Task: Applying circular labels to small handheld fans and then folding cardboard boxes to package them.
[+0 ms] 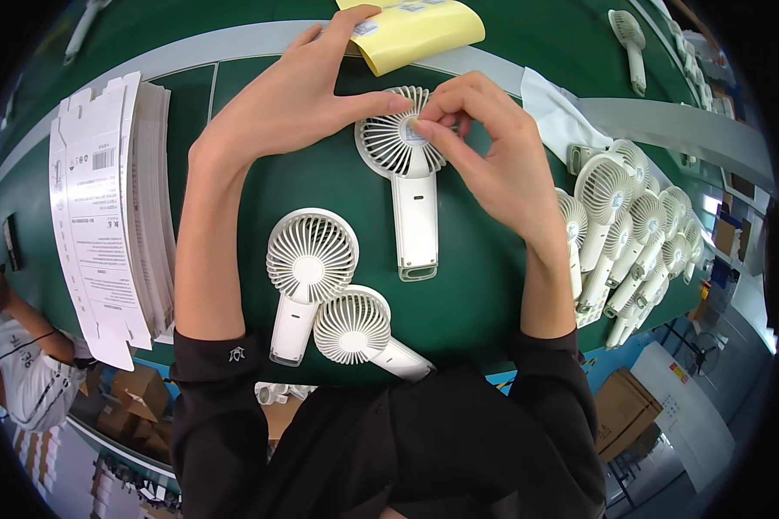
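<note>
over on your far left the stack of flat printed cartons point(112, 216) is just sitting on the green table point(476, 285), well apart from what you're doing. your left hand point(290, 95) is reaching in over the table with the fingers spread loose, not clenched, and the thumb tip is pressing on the rim of the white handheld fan point(404, 173) to steady it. that fan is lying flat in the middle, grille up, handle pointing back toward you, with two more fans point(320, 294) lying nearer your body, one overlapping the other. your right hand point(493, 160) is pinching a small sticker point(415, 131) right at the hub of the grille, thumb and forefinger closed on it. so i'd say you're in the middle of the labelling step, and the next bit is calling for centring the sticker and rubbing it flat. the yellow backing sheet point(415, 30) is lying just behind, and a pile of fans point(632, 233) is waiting on your right.
</note>
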Demonstrator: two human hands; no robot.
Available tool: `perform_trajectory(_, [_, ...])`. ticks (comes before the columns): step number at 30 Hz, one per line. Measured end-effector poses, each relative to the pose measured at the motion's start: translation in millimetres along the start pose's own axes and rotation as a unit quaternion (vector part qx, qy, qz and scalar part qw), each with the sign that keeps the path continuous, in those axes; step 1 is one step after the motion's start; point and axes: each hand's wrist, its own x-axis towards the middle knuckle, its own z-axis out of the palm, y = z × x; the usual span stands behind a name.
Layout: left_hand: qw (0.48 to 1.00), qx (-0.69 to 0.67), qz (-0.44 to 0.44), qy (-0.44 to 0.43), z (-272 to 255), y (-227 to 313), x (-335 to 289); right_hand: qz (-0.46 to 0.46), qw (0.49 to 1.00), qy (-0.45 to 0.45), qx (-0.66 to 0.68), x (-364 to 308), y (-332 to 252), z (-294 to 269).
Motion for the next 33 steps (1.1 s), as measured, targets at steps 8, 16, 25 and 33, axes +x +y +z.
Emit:
perform_trajectory(8, [1.000, -0.018, 0.008, 0.009, 13.7, -30.5, -3.8, -0.045, 0.990, 0.043, -0.124, -4.2, -3.7, 13.0])
perform_trajectory(16, [0.999, -0.042, 0.015, -0.017, 12.0, -28.5, 1.3, 0.089, 0.983, 0.159, 0.002, -12.8, 3.2, 18.7])
perform_trajectory(25, [0.992, 0.079, 0.087, 0.034, 21.8, -10.8, 3.3, 0.108, 0.960, 0.135, -0.221, -74.2, -28.0, 53.4])
perform_trajectory(33, [0.944, -0.127, 0.101, 0.286, -31.8, 16.5, -5.5, 0.194, 0.951, 0.204, -0.127, 28.1, 38.8, -27.5])
